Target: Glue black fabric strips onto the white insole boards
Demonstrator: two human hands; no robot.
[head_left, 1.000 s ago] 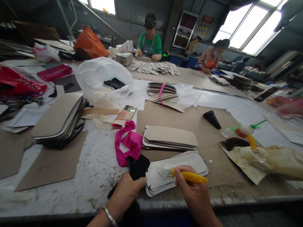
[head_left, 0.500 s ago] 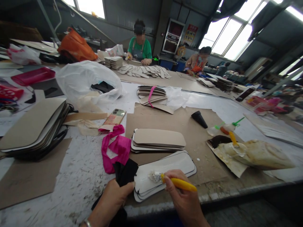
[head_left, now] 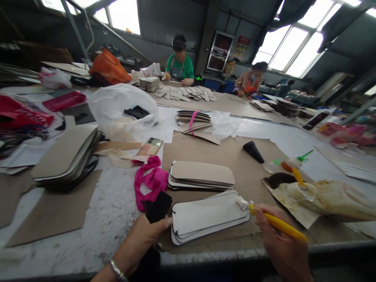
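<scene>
In my right hand (head_left: 280,229) is a yellow-handled glue brush (head_left: 283,226), its bristles white with paste. The brush tip rests at the right end of the top white panel (head_left: 208,213), which lies on a small stack with rounded corners. My left hand (head_left: 147,235) is closed on a piece of black fabric (head_left: 158,207), its thumb at the stack's left edge. Just behind lies a second stack of beige panels (head_left: 202,174). A bright pink cloth strip (head_left: 149,182) lies to its left.
A glue container (head_left: 305,192) with a yellow handle in it lies at right, near a black cone (head_left: 253,152) and small bottles (head_left: 293,162). A phone (head_left: 151,148), a plastic bag (head_left: 123,103) and a thick panel stack (head_left: 66,156) stand left. Two people work across the table.
My right hand has moved the brush from the left part of the top panel to its right end. My left hand stays at the left edge. The view has shifted slightly left.
</scene>
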